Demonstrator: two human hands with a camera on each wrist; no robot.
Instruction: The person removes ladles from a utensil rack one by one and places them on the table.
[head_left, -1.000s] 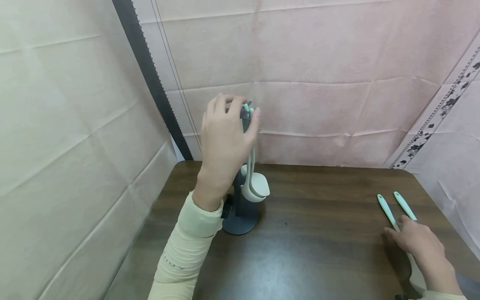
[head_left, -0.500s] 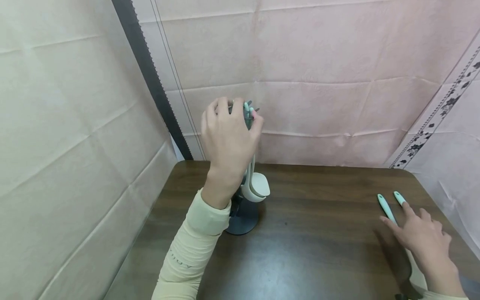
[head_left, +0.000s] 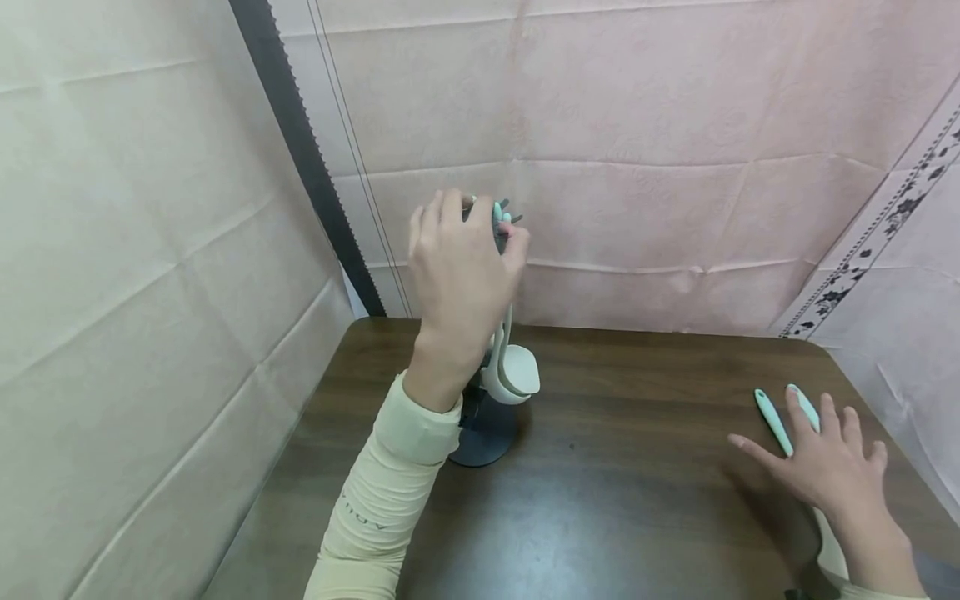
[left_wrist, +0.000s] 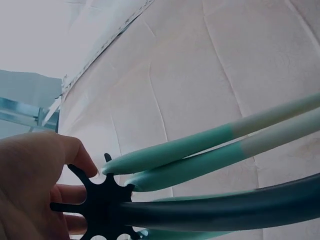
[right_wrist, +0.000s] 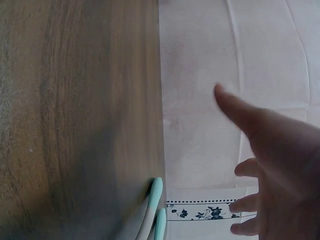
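My left hand (head_left: 465, 271) grips the top of a dark utensil stand (head_left: 491, 437), its thumb and fingers about the hooked disc (left_wrist: 102, 205) in the left wrist view. Two utensils with mint handles (left_wrist: 175, 150) hang side by side from the hooks; their white bowl-shaped heads (head_left: 519, 371) overlap low beside the post. More mint handles show partly behind the post. At the right, my right hand (head_left: 832, 467) is spread with nothing in it, over two utensils lying on the table. Their mint handles (head_left: 772, 421) point toward the back; the hand hides much of their shafts.
The brown wooden table (head_left: 630, 400) has rounded back corners. Pale creased cloth (head_left: 637, 217) hangs behind it and on both sides. A floral band (right_wrist: 205, 212) runs down the cloth at the right.
My right hand has lifted from the table utensils and spread its fingers, shifting slightly left. My left hand stays at the stand's top, with its wrist moved a little right.
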